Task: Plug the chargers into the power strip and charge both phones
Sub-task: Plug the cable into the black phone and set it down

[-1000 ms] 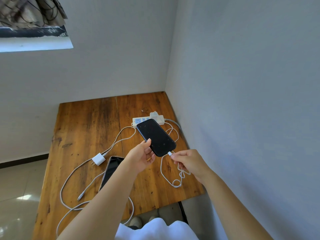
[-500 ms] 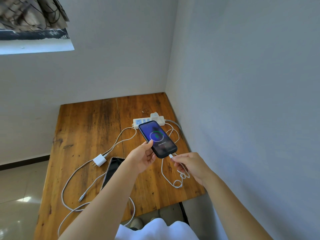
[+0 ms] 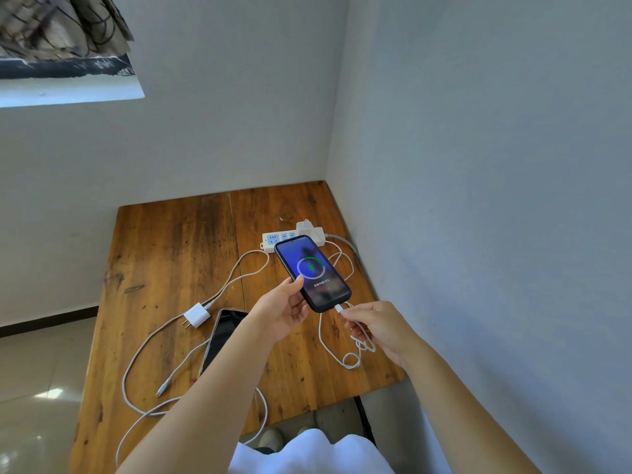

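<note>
Phone (image 3: 313,272) number one sat lifted above the desk (image 3: 164,268), its screen lit with a green charging ring, so the connector (image 3: 338,308) at its lower edge looked seated. To finish this step well, the sensible course was to let go of the plug without tugging, then lay the handset flat with slack in the white cable (image 3: 342,357), clear of the power strip (image 3: 290,236) just behind it.

The left hand (image 3: 284,309) reached in from below, its grip closed on the phone's left edge, thumb on the glass and fingers under the case. The right hand (image 3: 379,325) came in from the right, forearm angled across the desk corner, its grip pinching the cable just beside the port.

A second phone (image 3: 224,331) lay dark on the desk, partly hidden by the left forearm; a second charger (image 3: 196,318) lay unplugged beside it.
</note>
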A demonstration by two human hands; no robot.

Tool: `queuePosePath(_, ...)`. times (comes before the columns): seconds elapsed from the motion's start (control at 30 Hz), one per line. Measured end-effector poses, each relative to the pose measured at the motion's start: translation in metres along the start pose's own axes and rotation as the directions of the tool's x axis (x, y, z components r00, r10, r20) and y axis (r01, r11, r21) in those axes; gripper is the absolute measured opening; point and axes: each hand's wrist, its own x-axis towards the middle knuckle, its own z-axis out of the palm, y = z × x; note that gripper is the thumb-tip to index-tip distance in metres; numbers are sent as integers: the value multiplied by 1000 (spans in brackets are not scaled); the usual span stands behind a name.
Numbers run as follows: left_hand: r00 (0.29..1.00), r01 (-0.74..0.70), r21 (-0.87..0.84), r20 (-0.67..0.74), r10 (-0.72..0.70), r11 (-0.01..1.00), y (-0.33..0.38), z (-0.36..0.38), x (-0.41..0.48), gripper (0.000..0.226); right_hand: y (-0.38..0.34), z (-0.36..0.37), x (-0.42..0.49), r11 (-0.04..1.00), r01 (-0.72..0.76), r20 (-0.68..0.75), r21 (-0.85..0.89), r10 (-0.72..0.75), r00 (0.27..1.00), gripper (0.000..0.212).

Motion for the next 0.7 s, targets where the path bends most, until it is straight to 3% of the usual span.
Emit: queuePosePath(0.7,1000,0,7,7,0,1000,-3,-1,1,38,3,-2,3,998,-1,13,-61,2,1000,25)
